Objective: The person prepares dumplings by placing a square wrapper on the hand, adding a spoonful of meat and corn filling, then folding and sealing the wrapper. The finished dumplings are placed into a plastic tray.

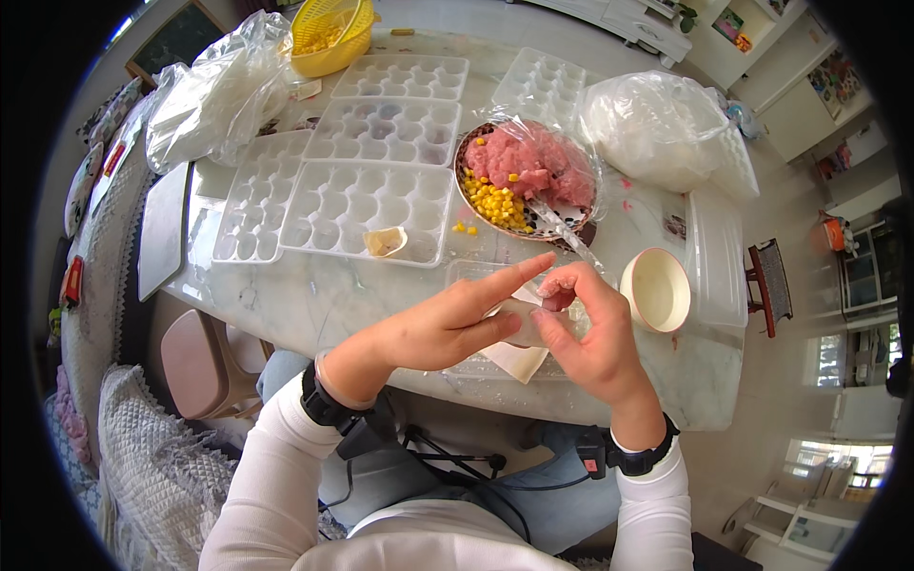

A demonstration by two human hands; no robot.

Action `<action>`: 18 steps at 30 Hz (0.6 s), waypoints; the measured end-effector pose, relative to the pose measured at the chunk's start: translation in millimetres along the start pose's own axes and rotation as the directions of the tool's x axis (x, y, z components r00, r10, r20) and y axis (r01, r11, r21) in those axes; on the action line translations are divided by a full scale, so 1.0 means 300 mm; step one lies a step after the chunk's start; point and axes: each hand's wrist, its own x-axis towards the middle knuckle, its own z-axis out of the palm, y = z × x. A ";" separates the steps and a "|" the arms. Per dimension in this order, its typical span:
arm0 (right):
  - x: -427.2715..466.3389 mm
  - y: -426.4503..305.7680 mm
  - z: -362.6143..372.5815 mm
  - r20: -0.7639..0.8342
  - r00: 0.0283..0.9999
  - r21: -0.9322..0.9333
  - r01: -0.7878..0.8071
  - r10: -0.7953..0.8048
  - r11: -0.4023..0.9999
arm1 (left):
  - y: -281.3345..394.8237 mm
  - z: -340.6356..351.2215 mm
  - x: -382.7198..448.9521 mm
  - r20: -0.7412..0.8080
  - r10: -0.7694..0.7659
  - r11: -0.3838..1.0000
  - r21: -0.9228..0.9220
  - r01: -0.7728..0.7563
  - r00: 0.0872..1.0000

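Observation:
My left hand point(457, 314) and my right hand point(589, 321) meet over the front of the table, holding a pale dough wrapper point(525, 325) between their fingers. Flour dusts my right fingertips. Under my hands a flat wrapper point(518, 362) lies on a clear plastic tray point(464, 270). Beyond them stands a patterned plate point(468, 207) with pink minced meat point(528, 160), corn kernels point(496, 203) and a plastic-wrapped utensil point(564, 228). One filled dumpling point(385, 243) sits in a compartment of the nearest white plastic tray point(357, 258). A small bowl point(657, 289) is right of my right hand.
More compartment trays point(389, 128) lie at the back and left. A yellow basket point(332, 43) with corn stands at the far left. Plastic bags point(228, 93) are at the left, and another bulky bag point(650, 128) at the right. Clear lids point(717, 257) lie along the right edge.

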 end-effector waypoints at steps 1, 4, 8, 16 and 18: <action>-0.001 0.001 0.008 -0.027 0.999 -0.012 0.032 -0.032 0.999 | 0.003 -0.002 0.000 -0.018 -0.041 0.999 0.028 0.041 0.999; -0.004 0.004 0.010 0.000 0.997 0.097 -0.077 0.077 0.992 | 0.024 -0.020 -0.007 -0.109 -0.190 0.975 0.098 0.201 0.976; -0.001 0.013 0.012 0.047 0.985 0.293 -0.175 0.168 0.940 | 0.049 -0.033 -0.005 -0.257 -0.152 0.959 0.196 0.206 0.954; 0.003 0.021 0.021 0.052 0.967 0.172 -0.254 0.249 0.952 | 0.075 -0.002 0.000 -0.335 -0.002 0.924 0.360 0.130 0.942; 0.001 0.020 0.018 0.117 0.961 0.185 -0.271 0.252 0.945 | 0.068 -0.003 -0.001 -0.320 0.041 0.915 0.393 0.094 0.947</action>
